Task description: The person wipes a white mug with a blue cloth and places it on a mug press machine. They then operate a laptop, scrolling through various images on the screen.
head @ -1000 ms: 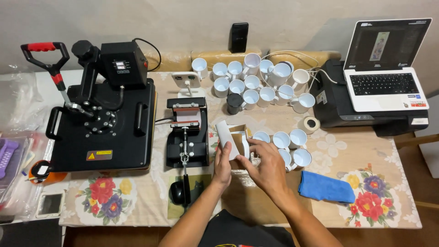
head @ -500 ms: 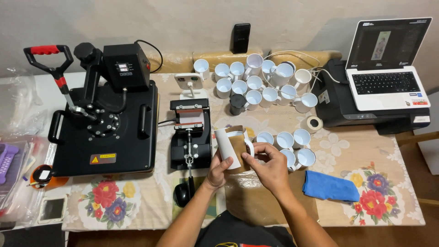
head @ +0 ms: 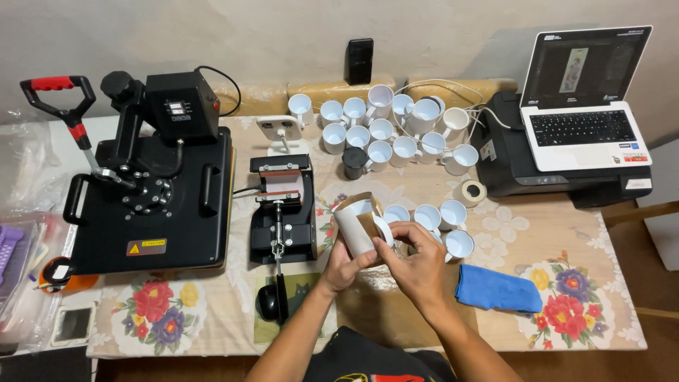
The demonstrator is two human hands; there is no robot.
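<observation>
Over the last second the white mug [head: 356,225] has come up off the tabletop [head: 559,233] a little and turned: it was held more upright between the 2 hands, and now it lies tilted, mouth pointing up and away from the person, with its handle toward the right hand. The brown paper wrap [head: 369,221] lies closer around the mug's body than it did, though one flap near the handle stands off the surface. Judging from that, the wrapping looks partly closed rather than finished.

The left hand [head: 344,263] is clamped on the mug from below and from the left, fingers curled round the lower body and thumb pressing across the front. The right hand [head: 417,263] is nearly closed too; its fingertips [head: 396,233] pinch at the mug's handle and the paper edge beside it, so both hands grip the same mug. It is held in the air just in front of the person, above the tabletop.

Just beyond the hands stands a small cluster of 4 white mugs [head: 440,225]. To the left sits the black mug press [head: 283,209], and further left the large flat heat press [head: 152,201]. A blue cloth [head: 498,291] lies near the right hand.
</observation>
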